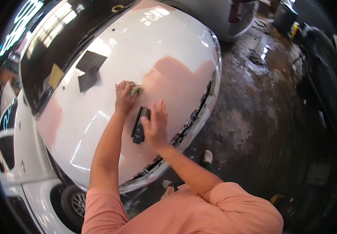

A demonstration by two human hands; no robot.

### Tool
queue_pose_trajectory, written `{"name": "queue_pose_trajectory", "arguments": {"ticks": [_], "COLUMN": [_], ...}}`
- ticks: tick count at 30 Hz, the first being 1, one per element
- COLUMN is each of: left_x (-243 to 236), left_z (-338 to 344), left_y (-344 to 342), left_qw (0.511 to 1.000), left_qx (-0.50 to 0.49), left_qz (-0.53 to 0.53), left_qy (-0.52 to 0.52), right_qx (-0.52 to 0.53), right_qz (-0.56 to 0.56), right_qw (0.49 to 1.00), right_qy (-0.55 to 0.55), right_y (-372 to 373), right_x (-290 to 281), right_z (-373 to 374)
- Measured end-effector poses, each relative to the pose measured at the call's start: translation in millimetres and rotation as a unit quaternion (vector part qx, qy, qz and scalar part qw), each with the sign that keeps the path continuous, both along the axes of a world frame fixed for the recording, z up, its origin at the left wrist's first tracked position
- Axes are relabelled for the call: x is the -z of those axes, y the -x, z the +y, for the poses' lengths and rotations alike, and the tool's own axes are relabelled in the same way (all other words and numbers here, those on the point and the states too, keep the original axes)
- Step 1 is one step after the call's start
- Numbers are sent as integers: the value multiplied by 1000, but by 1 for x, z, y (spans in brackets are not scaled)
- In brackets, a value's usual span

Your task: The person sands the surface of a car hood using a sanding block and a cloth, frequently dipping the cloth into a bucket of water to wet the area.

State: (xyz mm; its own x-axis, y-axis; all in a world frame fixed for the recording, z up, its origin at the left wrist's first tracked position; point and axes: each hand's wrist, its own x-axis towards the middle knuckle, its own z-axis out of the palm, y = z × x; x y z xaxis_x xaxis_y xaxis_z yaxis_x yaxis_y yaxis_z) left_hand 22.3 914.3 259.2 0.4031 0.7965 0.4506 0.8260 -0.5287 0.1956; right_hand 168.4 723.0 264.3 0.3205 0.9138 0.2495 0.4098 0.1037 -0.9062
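My left hand (124, 99) grips a crumpled pale greenish pad or cloth (135, 89) on a white car hood (74, 136), beside a pinkish patch (176, 87). Below it, my right hand (155, 124) has its fingers spread and raised, with its thumb at the edge of a long black sanding block (138, 126) lying on the hood. Two dark sheets of what looks like sandpaper (90, 60) rest on the upper left of the hood, near a tan sheet (56, 76) by the windshield.
Another white vehicle (18, 156) stands close at left, and a grey car body (231, 15) at the top. Dark wet floor (246, 117) runs along the right, with a black bumper-like panel (320, 70) and a dark bucket (283, 17). My shoes (207, 156) show below the hood's edge.
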Motion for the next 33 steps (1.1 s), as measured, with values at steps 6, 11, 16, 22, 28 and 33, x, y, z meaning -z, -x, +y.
{"name": "queue_pose_trajectory", "arguments": {"ticks": [6, 11, 16, 22, 28, 33], "left_x": [-61, -36, -3, -8, -1, 2], "left_z": [-26, -110, -166, -193, -172, -158], "left_y": [-132, -294, -229, -103, -71, -70], "left_qw": [912, 939, 982, 947, 983, 994], "left_qx": [-88, -48, -164, -317, -182, -102], "left_qz": [-395, -293, -88, 41, -18, 23], "left_qy": [60, 173, 32, 18, 32, -28], "right_qx": [-167, -176, -112, -60, -299, -316], "right_qz": [463, 678, 728, 549, 272, -24], "right_qw": [866, 713, 677, 825, 906, 948], "right_qy": [92, -17, 7, 123, 130, -30], "right_y": [-167, -238, -371, -489, -249, -72], "right_x": [10, 26, 60, 78, -10, -94], "right_z": [36, 59, 26, 33, 130, 156]}}
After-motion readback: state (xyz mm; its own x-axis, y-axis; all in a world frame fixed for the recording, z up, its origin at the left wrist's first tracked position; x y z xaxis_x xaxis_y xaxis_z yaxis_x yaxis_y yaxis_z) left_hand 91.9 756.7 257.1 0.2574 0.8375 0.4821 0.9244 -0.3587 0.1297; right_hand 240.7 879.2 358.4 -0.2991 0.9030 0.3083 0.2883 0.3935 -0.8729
